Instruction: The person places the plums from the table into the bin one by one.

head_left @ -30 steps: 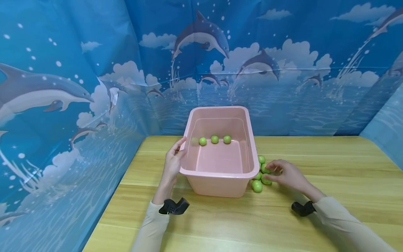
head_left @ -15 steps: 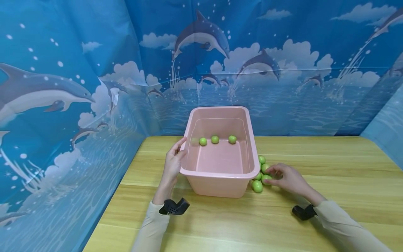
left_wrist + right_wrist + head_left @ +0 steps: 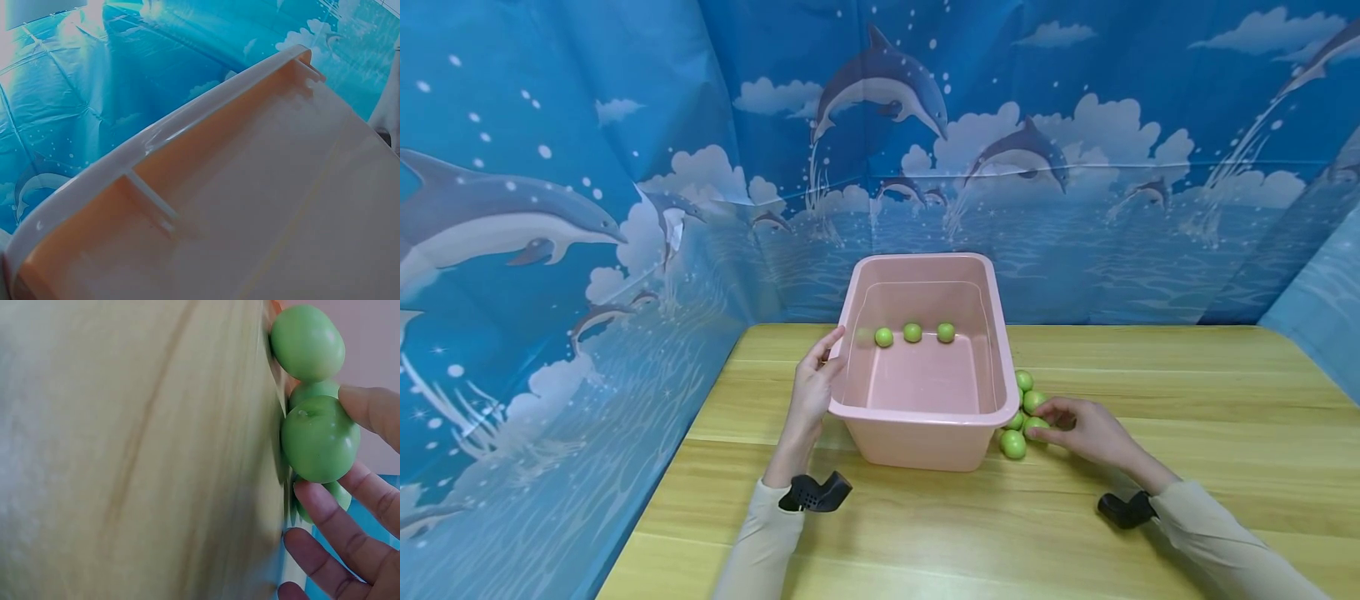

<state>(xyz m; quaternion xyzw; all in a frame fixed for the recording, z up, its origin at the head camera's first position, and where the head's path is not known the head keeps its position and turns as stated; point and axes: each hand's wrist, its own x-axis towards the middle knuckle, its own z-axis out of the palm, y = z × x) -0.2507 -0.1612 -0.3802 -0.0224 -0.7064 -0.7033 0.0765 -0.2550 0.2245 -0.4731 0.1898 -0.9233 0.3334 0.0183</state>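
Observation:
A pink plastic tub [image 3: 925,415] stands in the middle of the table. My left hand [image 3: 811,385] grips its left rim, thumb and fingers at the edge; in the left wrist view the tub's outer wall [image 3: 269,162] fills much of the picture. Three small round green fruits, one a green fruit [image 3: 912,332], lie at the far end inside. Several more, among them a green fruit [image 3: 1012,444], are clustered against the tub's right side. My right hand [image 3: 1086,429] pinches one green fruit [image 3: 320,439] of that cluster, thumb and index finger on opposite sides, other fingers spread.
The pale wooden table [image 3: 1187,400] runs under everything. A blue dolphin-print sheet [image 3: 1112,233] hangs close behind the tub and along the left side. Black wrist cameras [image 3: 1126,508] sit on both cuffs.
Inside the tub, the rightmost fruit rolled right, then slightly back left. My right hand has shifted a little right and down at the cluster. The left hand has stayed put.

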